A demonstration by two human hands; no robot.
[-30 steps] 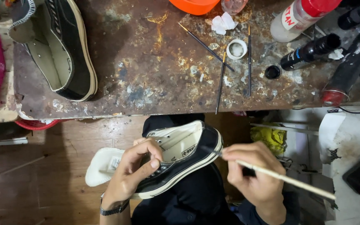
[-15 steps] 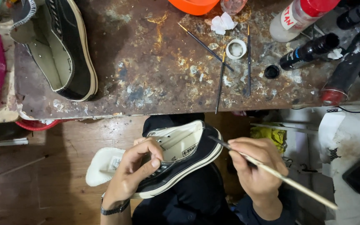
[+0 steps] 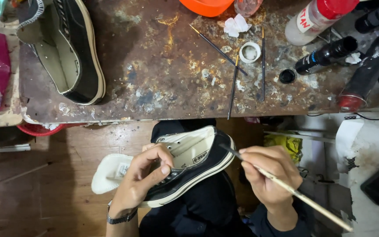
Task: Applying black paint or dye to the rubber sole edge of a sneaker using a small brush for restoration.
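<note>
A stained workbench (image 3: 163, 83) spreads above both hands, with a second black sneaker (image 3: 64, 48) lying on it well beyond the left fingers. On the person's lap, a black low sneaker (image 3: 189, 169) with a cream sole sits under the left hand (image 3: 143, 180), whose fingers curl around its opening, grasping it. Just right of the heel, the right hand (image 3: 270, 175) pinches a long wooden brush (image 3: 286, 186), its tip touching the heel rim.
</note>
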